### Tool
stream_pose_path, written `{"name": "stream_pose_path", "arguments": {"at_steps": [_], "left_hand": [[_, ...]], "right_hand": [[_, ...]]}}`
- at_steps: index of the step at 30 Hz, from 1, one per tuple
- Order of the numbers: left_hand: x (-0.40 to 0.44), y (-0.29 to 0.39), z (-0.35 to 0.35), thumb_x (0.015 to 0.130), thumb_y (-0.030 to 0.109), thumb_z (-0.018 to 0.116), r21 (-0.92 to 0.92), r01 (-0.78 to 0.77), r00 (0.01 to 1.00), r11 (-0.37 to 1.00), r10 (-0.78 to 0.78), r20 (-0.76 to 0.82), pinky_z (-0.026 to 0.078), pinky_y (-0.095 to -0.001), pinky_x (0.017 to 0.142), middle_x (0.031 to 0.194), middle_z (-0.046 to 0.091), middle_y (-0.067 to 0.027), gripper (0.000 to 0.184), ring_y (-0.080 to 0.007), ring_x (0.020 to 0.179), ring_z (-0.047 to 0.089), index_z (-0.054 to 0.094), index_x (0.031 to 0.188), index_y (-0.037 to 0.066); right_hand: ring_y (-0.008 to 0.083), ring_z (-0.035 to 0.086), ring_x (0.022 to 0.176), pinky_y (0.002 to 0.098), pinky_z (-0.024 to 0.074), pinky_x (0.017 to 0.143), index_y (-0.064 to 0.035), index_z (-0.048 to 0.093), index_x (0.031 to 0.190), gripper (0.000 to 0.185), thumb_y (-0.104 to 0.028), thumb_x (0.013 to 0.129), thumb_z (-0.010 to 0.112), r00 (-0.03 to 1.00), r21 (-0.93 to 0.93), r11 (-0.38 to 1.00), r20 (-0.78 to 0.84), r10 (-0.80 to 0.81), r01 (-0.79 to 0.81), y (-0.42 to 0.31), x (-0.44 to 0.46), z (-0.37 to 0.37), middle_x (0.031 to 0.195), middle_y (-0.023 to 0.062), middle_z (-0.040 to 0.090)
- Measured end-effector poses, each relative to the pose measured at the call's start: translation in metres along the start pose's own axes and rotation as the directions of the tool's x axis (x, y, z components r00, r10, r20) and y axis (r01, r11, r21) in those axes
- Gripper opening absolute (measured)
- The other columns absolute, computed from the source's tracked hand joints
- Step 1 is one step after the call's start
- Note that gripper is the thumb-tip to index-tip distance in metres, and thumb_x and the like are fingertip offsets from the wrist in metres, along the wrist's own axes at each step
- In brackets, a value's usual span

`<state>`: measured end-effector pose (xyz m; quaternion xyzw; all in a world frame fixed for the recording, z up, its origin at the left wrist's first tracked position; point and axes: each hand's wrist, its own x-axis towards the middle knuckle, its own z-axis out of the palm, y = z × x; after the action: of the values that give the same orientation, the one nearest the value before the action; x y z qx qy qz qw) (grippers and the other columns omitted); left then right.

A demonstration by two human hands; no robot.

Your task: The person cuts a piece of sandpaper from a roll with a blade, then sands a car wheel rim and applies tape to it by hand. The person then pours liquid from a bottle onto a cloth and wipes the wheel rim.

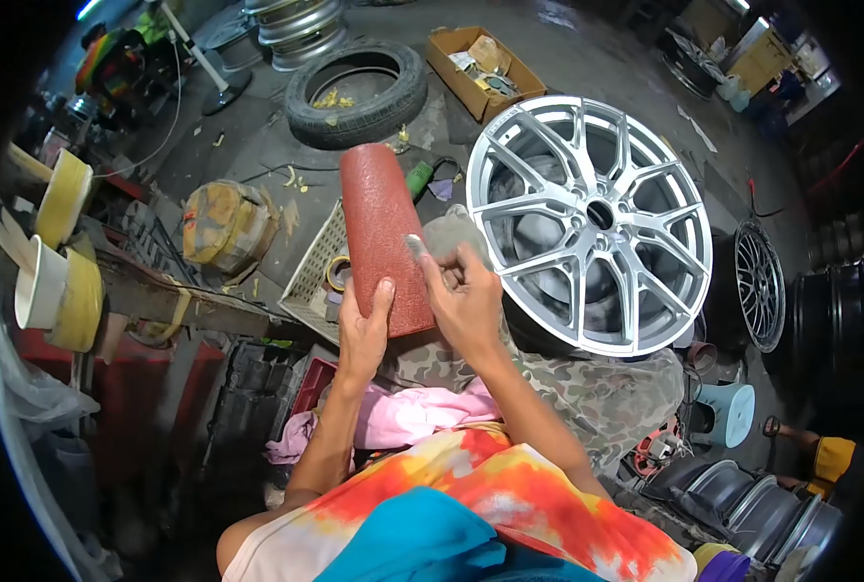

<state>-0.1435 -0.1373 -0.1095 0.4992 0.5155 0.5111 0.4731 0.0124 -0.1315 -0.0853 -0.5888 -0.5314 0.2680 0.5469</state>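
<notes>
A red, rough-surfaced roll or curved sheet (381,223) is held up in front of the body. My left hand (366,325) grips its lower left edge, the thumb lying on the red surface. At its right edge my right hand (463,291) has its fingers curled, with a greyed thumb or fingertip against the red surface; whether it pinches a small piece is unclear. Just right of the hands lies a large silver multi-spoke wheel rim (584,276). Behind the red piece, a cream plastic basket (308,276) contains a yellow tape roll (337,274).
A black tire (356,121) and a cardboard box (441,73) are on the floor ahead. Tape-wrapped cups (42,286) stand at left beside a taped bundle (226,225). A dark rim (760,286), a light-blue stool (728,414) and stacked rims (757,500) are at right.
</notes>
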Motion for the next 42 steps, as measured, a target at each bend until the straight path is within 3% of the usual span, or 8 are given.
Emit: {"name": "stream_pose_path", "arguments": {"at_steps": [7, 10, 13, 16, 26, 28, 38, 42], "left_hand": [[-0.004, -0.003, -0.001, 0.107, 0.025, 0.062, -0.034, 0.034, 0.999, 0.999, -0.034, 0.001, 0.05, -0.0336, 0.099, 0.123, 0.068, -0.0105, 0.042, -0.0178, 0.111, 0.063, 0.057, 0.138, -0.003], [-0.002, -0.011, 0.0, 0.108, 0.027, 0.06, -0.097, 0.026, 1.0, 0.995, -0.025, 0.013, 0.047, -0.0358, 0.104, 0.132, 0.064, -0.0117, 0.046, -0.0207, 0.117, 0.061, 0.053, 0.143, -0.003], [-0.004, -0.016, -0.005, 0.109, 0.031, 0.057, -0.048, 0.019, 0.999, 0.999, -0.017, 0.045, 0.045, -0.0365, 0.107, 0.136, 0.062, -0.0131, 0.052, -0.0217, 0.121, 0.06, 0.05, 0.147, -0.003], [-0.003, -0.014, -0.003, 0.11, 0.034, 0.057, -0.019, 0.008, 0.999, 1.0, -0.007, 0.039, 0.047, -0.0352, 0.105, 0.136, 0.062, -0.0131, 0.054, -0.0206, 0.119, 0.061, 0.05, 0.147, -0.004], [-0.006, -0.006, 0.0, 0.109, 0.031, 0.056, 0.045, -0.031, 0.999, 0.999, 0.031, 0.017, 0.045, -0.0377, 0.105, 0.132, 0.062, -0.0148, 0.05, -0.024, 0.118, 0.06, 0.051, 0.145, -0.004], [-0.002, -0.017, -0.004, 0.11, 0.03, 0.056, 0.028, -0.017, 0.999, 0.999, 0.016, 0.035, 0.045, -0.0375, 0.105, 0.132, 0.062, -0.0147, 0.049, -0.0238, 0.117, 0.06, 0.052, 0.144, -0.004], [-0.003, -0.01, -0.002, 0.109, 0.029, 0.059, -0.05, 0.025, 0.999, 0.998, -0.023, 0.035, 0.049, -0.0336, 0.099, 0.125, 0.066, -0.0106, 0.043, -0.0184, 0.11, 0.063, 0.056, 0.138, -0.002], [0.0, -0.018, -0.009, 0.108, 0.029, 0.06, -0.019, 0.01, 1.0, 1.0, -0.01, 0.018, 0.049, -0.0343, 0.098, 0.124, 0.068, -0.011, 0.043, -0.0185, 0.11, 0.063, 0.057, 0.137, -0.003]], "right_hand": [[0.036, 0.061, 0.051, 0.0441, 0.0431, 0.051, -0.0013, 0.058, 0.083, 0.024, -0.014, 0.095, 0.075, 0.991, -0.065, 0.99, 0.024, 0.131, -0.129, -0.005, -0.028, -0.019, 0.059, 0.0168, 0.059], [0.0433, 0.069, 0.069, 0.0499, 0.0482, 0.056, -0.0021, 0.061, 0.089, 0.022, -0.018, 0.096, 0.073, 0.996, -0.01, 0.998, -0.057, -0.064, 0.063, 0.005, -0.003, 0.003, 0.068, 0.0203, 0.066], [0.0472, 0.066, 0.069, 0.0519, 0.0481, 0.057, -0.0031, 0.06, 0.09, 0.023, -0.021, 0.096, 0.073, 0.999, -0.112, 0.993, 0.004, 0.042, -0.042, 0.001, -0.024, -0.013, 0.067, 0.0223, 0.063], [0.0315, 0.054, 0.047, 0.0429, 0.0398, 0.049, -0.0025, 0.056, 0.083, 0.03, -0.021, 0.095, 0.076, 0.996, -0.077, 0.997, -0.085, -0.035, 0.029, 0.006, -0.04, -0.022, 0.055, 0.0139, 0.053], [0.0439, 0.067, 0.066, 0.0496, 0.0482, 0.057, -0.0025, 0.06, 0.093, 0.023, -0.022, 0.096, 0.073, 0.992, -0.16, 0.98, 0.022, 0.126, -0.121, 0.01, -0.048, -0.027, 0.068, 0.0196, 0.066], [0.04, 0.062, 0.057, 0.0449, 0.0449, 0.053, -0.001, 0.059, 0.088, 0.026, -0.021, 0.095, 0.075, 0.996, -0.036, 0.998, -0.071, -0.049, 0.047, 0.011, -0.024, -0.013, 0.064, 0.0183, 0.062], [0.0268, 0.048, 0.044, 0.0397, 0.0375, 0.048, -0.0005, 0.059, 0.083, 0.027, -0.018, 0.094, 0.077, 0.987, -0.052, 0.994, -0.118, -0.105, 0.1, 0.011, -0.022, -0.01, 0.056, 0.0133, 0.053], [0.0194, 0.048, 0.044, 0.0367, 0.0367, 0.047, 0.0006, 0.059, 0.084, 0.026, -0.016, 0.095, 0.077, 0.998, -0.03, 0.999, -0.051, 0.023, -0.025, 0.015, -0.045, -0.017, 0.056, 0.0128, 0.055]]}}
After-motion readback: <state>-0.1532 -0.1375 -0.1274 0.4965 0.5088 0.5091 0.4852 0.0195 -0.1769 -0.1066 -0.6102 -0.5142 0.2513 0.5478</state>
